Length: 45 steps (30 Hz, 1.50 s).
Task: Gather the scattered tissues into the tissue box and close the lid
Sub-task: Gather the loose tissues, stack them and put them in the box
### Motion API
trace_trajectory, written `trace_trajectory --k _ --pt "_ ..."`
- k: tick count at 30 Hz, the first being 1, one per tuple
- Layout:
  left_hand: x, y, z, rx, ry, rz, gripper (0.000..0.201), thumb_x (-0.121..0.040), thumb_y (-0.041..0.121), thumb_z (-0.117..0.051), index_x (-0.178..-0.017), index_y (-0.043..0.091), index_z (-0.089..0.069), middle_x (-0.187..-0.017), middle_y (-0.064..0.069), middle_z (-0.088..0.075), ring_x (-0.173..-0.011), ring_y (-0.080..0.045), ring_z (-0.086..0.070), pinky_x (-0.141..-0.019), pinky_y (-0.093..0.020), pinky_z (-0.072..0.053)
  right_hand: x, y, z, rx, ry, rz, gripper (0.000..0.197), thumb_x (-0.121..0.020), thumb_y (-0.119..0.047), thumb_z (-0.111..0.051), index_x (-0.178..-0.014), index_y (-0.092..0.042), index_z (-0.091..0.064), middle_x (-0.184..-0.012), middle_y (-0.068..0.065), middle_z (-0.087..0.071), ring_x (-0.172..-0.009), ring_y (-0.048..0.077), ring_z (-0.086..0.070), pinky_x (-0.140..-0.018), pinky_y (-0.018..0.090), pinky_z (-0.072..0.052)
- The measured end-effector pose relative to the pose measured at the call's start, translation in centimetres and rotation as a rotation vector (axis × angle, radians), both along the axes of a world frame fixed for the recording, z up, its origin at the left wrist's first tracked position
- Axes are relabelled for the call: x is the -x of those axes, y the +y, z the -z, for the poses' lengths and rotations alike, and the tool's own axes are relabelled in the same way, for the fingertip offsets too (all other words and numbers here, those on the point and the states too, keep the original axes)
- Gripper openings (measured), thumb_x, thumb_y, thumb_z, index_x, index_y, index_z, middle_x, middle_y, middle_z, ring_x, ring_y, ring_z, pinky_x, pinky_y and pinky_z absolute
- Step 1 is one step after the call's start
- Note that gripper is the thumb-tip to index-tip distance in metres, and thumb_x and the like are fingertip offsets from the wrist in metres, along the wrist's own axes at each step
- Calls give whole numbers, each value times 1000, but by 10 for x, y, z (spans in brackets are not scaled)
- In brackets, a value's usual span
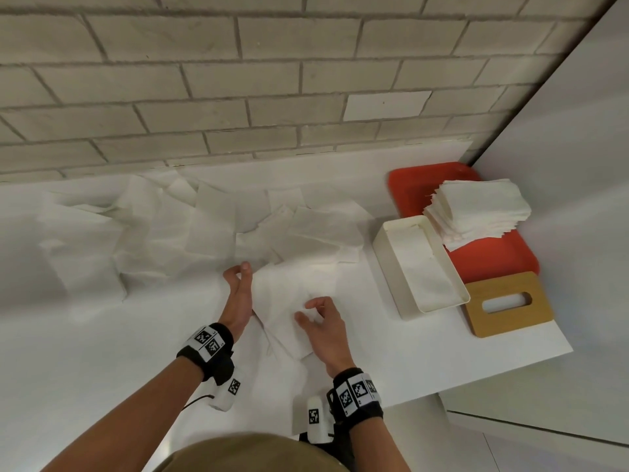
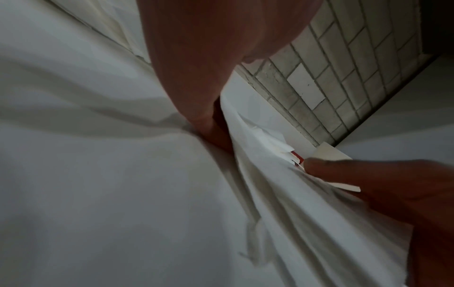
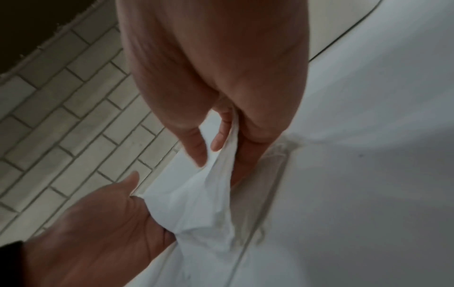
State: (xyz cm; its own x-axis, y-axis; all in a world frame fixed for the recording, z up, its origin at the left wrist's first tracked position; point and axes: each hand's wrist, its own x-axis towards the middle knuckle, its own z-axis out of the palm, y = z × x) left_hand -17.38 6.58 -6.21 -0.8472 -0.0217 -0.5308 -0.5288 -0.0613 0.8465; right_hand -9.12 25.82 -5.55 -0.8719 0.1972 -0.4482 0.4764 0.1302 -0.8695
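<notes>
Near table's front edge, 2 hands (image 1: pixel 238 294) (image 1: pixel 323 330) pinching 1 tissue (image 1: pixel 289 301), box (image 1: pixel 420 264) well right.

Black wristbands (image 1: pixel 207 349) bear square black-and-white markers; olive shirt (image 1: pixel 252 454).

Soft, thin, matt paper tissues (image 1: pixel 218 229), creased and crumpled. Smooth matt white table (image 1: pixel 102 369). Plain cream tissue box (image 1: pixel 391 264), smooth, faintly satin, probably plastic. Light wooden lid (image 1: pixel 503 321), fine-grained, matt. Glossy red plastic tray (image 1: pixel 412 189). Rough pale brick wall (image 1: pixel 204 80), gritty mortar.
</notes>
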Motion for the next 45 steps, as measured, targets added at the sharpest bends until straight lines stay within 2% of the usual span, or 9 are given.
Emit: trace_trajectory --k 7,17,23,26,29,32,38,42,45 --pt "-11 9 0 185 201 91 31 -106 31 -64 -128 27 -42 -126 -17 -63 -90 -25 -67 -65 -31 -52 2 -8 -2 33 -11 176 13 -101 -37 -72 -111 -35 -64 -114 -11 -73 -113 7 -68 -94 25 -54" --pt "-4 45 -84 80 463 238 28 -114 29 -47 -109 15 -70 -96 3 -75 -89 -12 -69 -80 -27 -55 22 55 -87 -11 345 272 5 -98 -18 -76 -95 -22 -78 -84 -6 -77 -78 6 -66 -74 25 -49" --pt "20 82 -116 106 576 184 36 -111 46 -52 -113 15 -70 -102 2 -73 -100 -20 -65 -97 -46 -49 39 148 -144 -472 605 346 7 -112 -27 -56 -110 -21 -60 -91 -9 -70 -81 9 -67 -65 22 -45" --pt "28 100 -133 118 619 192 30 -112 39 -54 -108 15 -71 -100 2 -73 -99 -21 -67 -96 -44 -50 67 197 -141 -674 444 314 8 -113 -30 -47 -113 -24 -53 -76 0 -67 -67 24 -62 -62 38 -37" --pt "33 116 -140 165 630 212 33 -110 44 -55 -110 15 -70 -105 3 -75 -106 -20 -68 -101 -42 -50 85 220 -124 -841 159 148 22 -114 -38 -40 -134 -32 -44 -90 14 -69 -85 43 -67 -70 43 -42" --pt "37 132 -143 200 607 231 32 -109 45 -56 -111 17 -70 -108 1 -75 -108 -19 -68 -102 -39 -49 81 227 -110 -822 -19 -76 44 -111 -36 -49 -150 -41 -29 -103 12 -62 -90 35 -61 -81 46 -47" --pt "41 166 -162 259 624 299 22 -108 41 -59 -99 22 -67 -94 5 -71 -90 -12 -63 -82 -20 -44 65 240 -84 -983 -23 -157 21 -104 -5 -59 -121 -17 -56 -106 9 -69 -94 29 -68 -74 35 -48" --pt "45 187 -173 248 662 371 26 -109 41 -55 -100 20 -67 -93 3 -70 -91 -18 -64 -84 -29 -45 53 237 -114 -820 313 -31 17 -111 -34 -56 -119 -22 -64 -112 -5 -70 -95 17 -66 -75 31 -46" --pt "47 204 -178 264 699 404 34 -112 46 -45 -91 27 -64 -80 6 -60 -79 -9 -55 -78 -28 -42 41 219 -146 -189 434 -4 36 -114 -49 -42 -122 -28 -69 -116 -11 -75 -113 5 -69 -93 23 -55"
